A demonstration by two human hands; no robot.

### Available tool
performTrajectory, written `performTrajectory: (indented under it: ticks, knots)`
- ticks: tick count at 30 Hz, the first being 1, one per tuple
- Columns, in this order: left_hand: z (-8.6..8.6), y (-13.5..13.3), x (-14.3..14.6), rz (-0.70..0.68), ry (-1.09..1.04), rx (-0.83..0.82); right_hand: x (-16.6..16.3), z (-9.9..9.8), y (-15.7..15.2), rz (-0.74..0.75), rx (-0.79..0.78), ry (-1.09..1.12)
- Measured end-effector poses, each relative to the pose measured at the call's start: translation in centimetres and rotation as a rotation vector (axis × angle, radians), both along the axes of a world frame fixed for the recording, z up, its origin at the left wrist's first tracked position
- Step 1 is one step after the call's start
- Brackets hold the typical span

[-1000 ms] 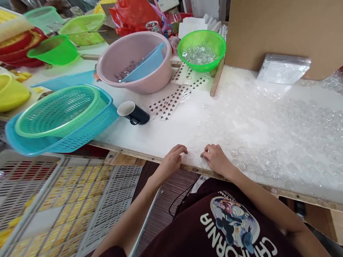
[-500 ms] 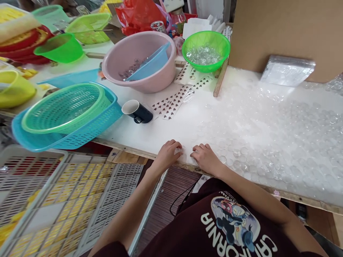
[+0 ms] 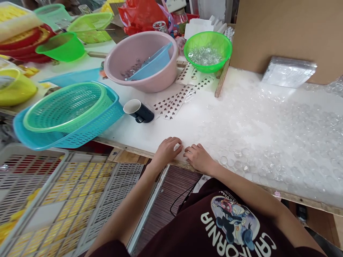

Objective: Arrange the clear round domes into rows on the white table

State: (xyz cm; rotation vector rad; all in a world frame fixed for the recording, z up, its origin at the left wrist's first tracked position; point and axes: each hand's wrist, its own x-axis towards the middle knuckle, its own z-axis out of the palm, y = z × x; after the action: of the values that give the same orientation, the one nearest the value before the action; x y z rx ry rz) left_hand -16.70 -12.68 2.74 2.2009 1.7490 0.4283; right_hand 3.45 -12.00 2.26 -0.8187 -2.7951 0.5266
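At the table's front edge, my left hand (image 3: 167, 151) is curled, thumb and forefinger bent toward each other around a small gap. My right hand (image 3: 198, 157) is close beside it on the right, fingers bent inward and almost touching the left fingertips. Whatever the fingers pinch is too small and clear to make out. Just right of my right hand, a clear round disc (image 3: 223, 160) rests on the white tabletop (image 3: 150, 139). Many similar clear discs (image 3: 302, 142) spread across the right side of the table.
A dark mug (image 3: 143, 113) lies tipped on its side beyond my left hand. Nested plastic baskets (image 3: 66, 139) overhang the left edge. Farther back stand a pink basin (image 3: 152, 84) and a green bowl (image 3: 207, 67) of clear pieces. Sticker sheets (image 3: 171, 107) lie between.
My right hand has moved left, closing the gap to my left hand. The clear piece seen between the hands earlier no longer shows. The view has shifted slightly.
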Motion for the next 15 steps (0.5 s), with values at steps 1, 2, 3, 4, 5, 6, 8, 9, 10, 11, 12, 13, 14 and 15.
performTrajectory:
  ticks: [1,2,3,4,5,6,8,9,10,11,12,13,14,15]
  knots:
    - [0.0,0.0,-0.1,0.048,-0.027,-0.006,0.1,0.0,0.1,-0.011,-0.002,0.005]
    - [-0.1,0.1,-0.2,0.097,-0.068,-0.023,0.2,0.0,0.2,-0.027,-0.004,0.014]
    - [-0.1,0.2,-0.3,0.141,-0.116,-0.049,0.4,0.1,0.2,-0.045,-0.008,0.025]
    - [-0.2,0.4,-0.4,0.172,-0.165,-0.081,0.6,0.2,0.3,-0.065,-0.014,0.037]
    - [-0.2,0.6,-0.5,0.187,-0.205,-0.115,0.8,0.4,0.3,-0.085,-0.023,0.049]
    - [-0.1,0.9,-0.6,0.192,-0.227,-0.144,1.0,0.5,0.3,-0.102,-0.035,0.063]
    - [0.2,1.3,-0.8,0.188,-0.207,-0.166,1.5,0.8,0.3,-0.128,-0.065,0.097]
    - [0.4,1.3,-0.9,0.188,-0.172,-0.158,1.9,1.0,0.2,-0.141,-0.084,0.118]
    - [0.8,1.3,-0.9,0.196,-0.124,-0.146,2.4,1.2,0.2,-0.156,-0.104,0.142]
    - [1.1,1.1,-1.0,0.208,-0.070,-0.140,3.0,1.4,0.1,-0.177,-0.125,0.170]
    - [1.5,0.8,-0.9,0.217,-0.016,-0.155,3.8,1.6,0.1,-0.206,-0.145,0.202]
    - [1.9,0.5,-0.9,0.217,0.035,-0.196,4.8,1.9,0.0,-0.249,-0.161,0.236]
    - [2.2,0.1,-0.7,0.210,0.079,-0.257,5.8,2.1,0.0,-0.304,-0.167,0.270]
    - [2.4,-0.2,-0.6,0.198,0.117,-0.323,7.0,2.4,-0.1,-0.356,-0.171,0.302]
